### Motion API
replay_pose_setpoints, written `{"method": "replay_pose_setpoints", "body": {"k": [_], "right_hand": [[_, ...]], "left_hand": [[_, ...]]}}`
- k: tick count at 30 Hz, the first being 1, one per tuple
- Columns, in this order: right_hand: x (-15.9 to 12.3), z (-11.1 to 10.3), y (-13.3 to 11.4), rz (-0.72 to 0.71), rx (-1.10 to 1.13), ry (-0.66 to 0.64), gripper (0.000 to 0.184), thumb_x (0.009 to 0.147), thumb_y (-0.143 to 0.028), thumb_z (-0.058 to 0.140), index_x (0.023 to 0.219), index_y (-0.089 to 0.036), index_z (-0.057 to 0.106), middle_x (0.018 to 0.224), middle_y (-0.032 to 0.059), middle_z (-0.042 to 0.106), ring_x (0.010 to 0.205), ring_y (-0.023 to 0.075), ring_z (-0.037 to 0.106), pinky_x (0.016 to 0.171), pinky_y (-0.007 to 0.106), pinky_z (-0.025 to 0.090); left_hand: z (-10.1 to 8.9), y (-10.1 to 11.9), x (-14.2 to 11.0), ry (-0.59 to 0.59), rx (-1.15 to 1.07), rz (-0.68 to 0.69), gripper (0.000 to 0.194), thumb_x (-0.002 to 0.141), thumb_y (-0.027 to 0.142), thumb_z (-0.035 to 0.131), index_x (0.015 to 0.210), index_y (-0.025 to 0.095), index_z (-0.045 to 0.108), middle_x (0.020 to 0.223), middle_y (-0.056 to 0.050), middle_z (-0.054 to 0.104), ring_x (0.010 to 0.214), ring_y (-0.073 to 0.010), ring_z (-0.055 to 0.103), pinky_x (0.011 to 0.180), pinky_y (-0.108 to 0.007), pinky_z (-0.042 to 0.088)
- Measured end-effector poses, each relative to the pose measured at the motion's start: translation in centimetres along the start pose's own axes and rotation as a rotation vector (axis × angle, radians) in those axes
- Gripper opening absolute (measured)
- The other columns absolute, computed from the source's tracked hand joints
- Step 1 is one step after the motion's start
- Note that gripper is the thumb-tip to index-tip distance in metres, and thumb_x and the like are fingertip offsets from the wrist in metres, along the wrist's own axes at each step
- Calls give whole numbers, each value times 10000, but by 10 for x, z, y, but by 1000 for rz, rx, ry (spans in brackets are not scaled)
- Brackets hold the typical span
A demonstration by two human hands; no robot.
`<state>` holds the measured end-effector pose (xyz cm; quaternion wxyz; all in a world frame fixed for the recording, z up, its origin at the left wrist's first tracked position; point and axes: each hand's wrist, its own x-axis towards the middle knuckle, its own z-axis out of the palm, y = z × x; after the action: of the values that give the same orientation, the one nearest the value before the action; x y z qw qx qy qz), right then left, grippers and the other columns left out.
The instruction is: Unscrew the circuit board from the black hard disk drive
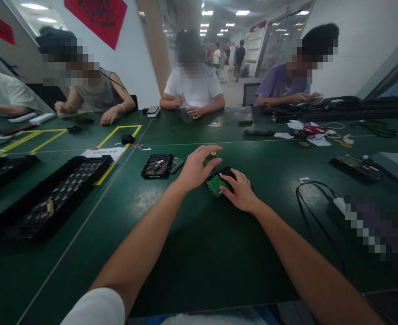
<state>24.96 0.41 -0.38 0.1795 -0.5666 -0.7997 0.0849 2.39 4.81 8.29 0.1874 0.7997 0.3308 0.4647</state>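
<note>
In front of me a hard drive [215, 184] lies on the green table with its green circuit board facing up. My right hand [241, 192] grips it from the right, the thumb on the board and the fingers along the far side. Between the thumb and fingers of my left hand [199, 167] stands a small screwdriver [213, 155] with a yellow cap, upright over the drive's far edge. Its tip is too small to make out. To the left of that hand sit another black hard drive [156, 165] and a loose circuit board [176, 164].
A long black tray [50, 194] stands on the left, with small parts inside. To the right are a bare drive-like unit [356, 167], a grey box [397, 167] and a black cable [307, 207]. Several people sit across the table [185, 271].
</note>
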Motion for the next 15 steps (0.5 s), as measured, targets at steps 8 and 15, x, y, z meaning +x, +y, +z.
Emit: {"method": "replay_pose_setpoints", "body": {"k": [8,15], "right_hand": [[1,1,-1,10,-6,19,526,1057,-573,466,1506,-322,576,1661,144,373,1553,365,297,1198,605,301],[0,-3,-3,15,5,-4,530,1060,-590,449,1506,-332,574,1666,128,355,1565,359,272,1207,603,299]], "left_hand": [[-1,-3,0,-129,-239,-47,433,1063,316,492,1481,251,586,1353,-113,667,1060,-210,692,676,-262,599],[-5,2,2,-50,43,31,280,1007,285,628,1266,247,725,1182,-97,687,1113,-232,655,914,-354,596]]}}
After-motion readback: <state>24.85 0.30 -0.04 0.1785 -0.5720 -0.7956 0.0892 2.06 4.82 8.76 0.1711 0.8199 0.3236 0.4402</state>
